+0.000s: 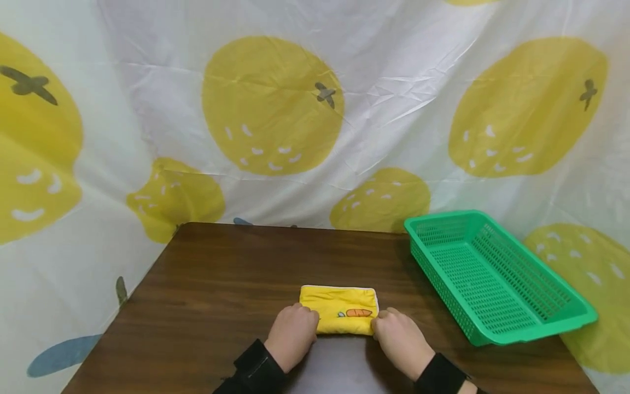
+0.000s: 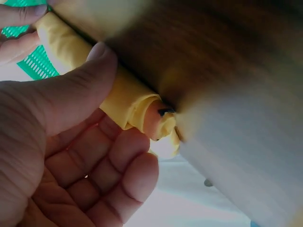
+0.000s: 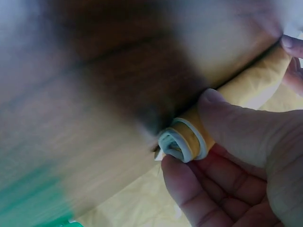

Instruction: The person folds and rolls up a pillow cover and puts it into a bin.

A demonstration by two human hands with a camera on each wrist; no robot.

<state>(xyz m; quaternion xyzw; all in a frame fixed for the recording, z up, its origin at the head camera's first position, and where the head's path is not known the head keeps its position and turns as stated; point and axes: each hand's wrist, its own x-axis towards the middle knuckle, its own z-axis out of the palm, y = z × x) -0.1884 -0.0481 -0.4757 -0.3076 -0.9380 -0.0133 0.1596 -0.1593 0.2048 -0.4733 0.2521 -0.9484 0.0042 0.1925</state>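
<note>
A yellow cloth (image 1: 338,301) with a printed carrot and a pale edging lies on the brown table, its near side rolled into a tube. At the roll's left end, my left hand (image 1: 293,332) pinches it between thumb and fingers. My right hand (image 1: 401,340) grips the opposite end the same way. In the left wrist view the rolled cloth (image 2: 120,97) shows a layered end with an orange and black patch. The right wrist view shows the other end of the roll (image 3: 189,139) as a spiral with whitish edging.
A green plastic basket (image 1: 445,284) with perforated walls stands on the table at the right, with no contents visible. Behind the wooden table (image 1: 236,268) hangs a white curtain (image 1: 162,109) printed with yellow lemons.
</note>
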